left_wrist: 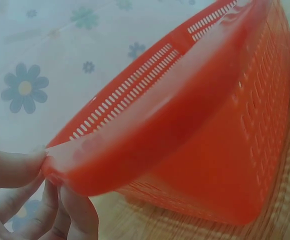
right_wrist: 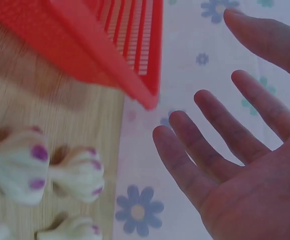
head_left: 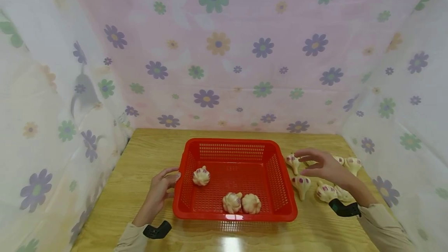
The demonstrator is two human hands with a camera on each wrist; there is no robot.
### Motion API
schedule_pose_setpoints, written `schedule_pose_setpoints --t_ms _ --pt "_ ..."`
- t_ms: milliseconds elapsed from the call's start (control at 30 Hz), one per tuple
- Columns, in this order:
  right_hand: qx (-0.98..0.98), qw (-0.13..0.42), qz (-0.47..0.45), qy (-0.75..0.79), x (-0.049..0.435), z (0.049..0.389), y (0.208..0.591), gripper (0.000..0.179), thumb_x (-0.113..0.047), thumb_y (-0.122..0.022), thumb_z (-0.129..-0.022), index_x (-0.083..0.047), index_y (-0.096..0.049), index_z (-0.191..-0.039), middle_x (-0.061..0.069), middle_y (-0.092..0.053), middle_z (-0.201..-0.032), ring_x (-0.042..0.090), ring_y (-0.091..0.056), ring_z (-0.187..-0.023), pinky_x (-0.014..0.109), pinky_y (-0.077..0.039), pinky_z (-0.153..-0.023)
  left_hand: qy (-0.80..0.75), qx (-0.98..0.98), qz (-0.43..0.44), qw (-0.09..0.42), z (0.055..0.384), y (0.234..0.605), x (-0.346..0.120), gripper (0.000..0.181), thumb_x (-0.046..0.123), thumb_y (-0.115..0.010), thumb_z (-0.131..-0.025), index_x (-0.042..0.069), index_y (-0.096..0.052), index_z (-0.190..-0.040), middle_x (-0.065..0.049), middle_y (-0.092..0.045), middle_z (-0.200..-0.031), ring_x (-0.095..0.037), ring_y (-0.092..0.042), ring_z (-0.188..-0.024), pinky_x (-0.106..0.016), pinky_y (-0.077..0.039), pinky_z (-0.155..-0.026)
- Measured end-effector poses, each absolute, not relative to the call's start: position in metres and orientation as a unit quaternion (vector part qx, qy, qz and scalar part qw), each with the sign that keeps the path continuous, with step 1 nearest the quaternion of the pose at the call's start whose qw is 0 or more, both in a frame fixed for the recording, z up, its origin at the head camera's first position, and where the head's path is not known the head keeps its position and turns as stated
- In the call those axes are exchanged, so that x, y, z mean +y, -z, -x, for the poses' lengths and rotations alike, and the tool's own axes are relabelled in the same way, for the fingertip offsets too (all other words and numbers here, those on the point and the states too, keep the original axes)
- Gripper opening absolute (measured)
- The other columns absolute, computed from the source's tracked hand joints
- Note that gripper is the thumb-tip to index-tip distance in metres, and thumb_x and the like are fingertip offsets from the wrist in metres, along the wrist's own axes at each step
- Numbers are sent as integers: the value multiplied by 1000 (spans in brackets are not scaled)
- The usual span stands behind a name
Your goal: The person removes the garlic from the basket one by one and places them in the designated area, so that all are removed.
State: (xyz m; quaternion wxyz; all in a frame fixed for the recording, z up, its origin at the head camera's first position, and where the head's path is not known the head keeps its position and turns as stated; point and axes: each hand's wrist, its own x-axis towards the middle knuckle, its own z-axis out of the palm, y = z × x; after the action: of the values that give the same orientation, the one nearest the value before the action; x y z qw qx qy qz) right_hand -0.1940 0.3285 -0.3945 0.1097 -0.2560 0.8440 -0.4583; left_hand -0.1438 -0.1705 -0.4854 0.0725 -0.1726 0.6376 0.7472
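A red plastic basket (head_left: 234, 217) with slotted walls sits mid-table. My left hand (head_left: 160, 189) pinches its left rim, thumb above and fingers below, as the left wrist view also shows. Inside the basket lie three garlic bulbs: one garlic bulb (head_left: 201, 176) at the left, and another garlic bulb (head_left: 232, 203) beside a third garlic bulb (head_left: 251, 203) near the front wall. Over the bulbs on the right side hovers my right hand (head_left: 323, 166), its fingers spread and holding nothing. In the right wrist view the palm and fingers (right_wrist: 215, 145) show bare.
Right of the basket, several purple-spotted garlic bulbs (head_left: 301, 186) lie on the wooden table (head_left: 154, 147). A flowered cloth (head_left: 238, 57) hangs behind the table and along both sides. Each wrist wears a black device (head_left: 157, 230).
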Motion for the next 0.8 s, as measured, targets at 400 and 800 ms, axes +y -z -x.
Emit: schedule_pose_setpoints --t_ms 400,800 --pt "825 170 279 461 280 203 399 51 -17 -69 -87 -7 -50 -133 17 -47 -134 45 -46 -116 36 -51 -83 -740 645 177 74 147 485 -168 43 16 -68 -86 12 -57 -127 -13 -64 -109 -26 -65 -86 -44 -56 -66" --pt "791 261 310 457 239 209 422 45 -17 -72 -84 -12 -55 -126 13 -53 -125 34 -51 -112 35 -52 -83 -743 641 175 76 148 486 -170 43 11 -66 -86 12 -57 -128 -11 -65 -103 -25 -65 -79 -42 -56 -60"
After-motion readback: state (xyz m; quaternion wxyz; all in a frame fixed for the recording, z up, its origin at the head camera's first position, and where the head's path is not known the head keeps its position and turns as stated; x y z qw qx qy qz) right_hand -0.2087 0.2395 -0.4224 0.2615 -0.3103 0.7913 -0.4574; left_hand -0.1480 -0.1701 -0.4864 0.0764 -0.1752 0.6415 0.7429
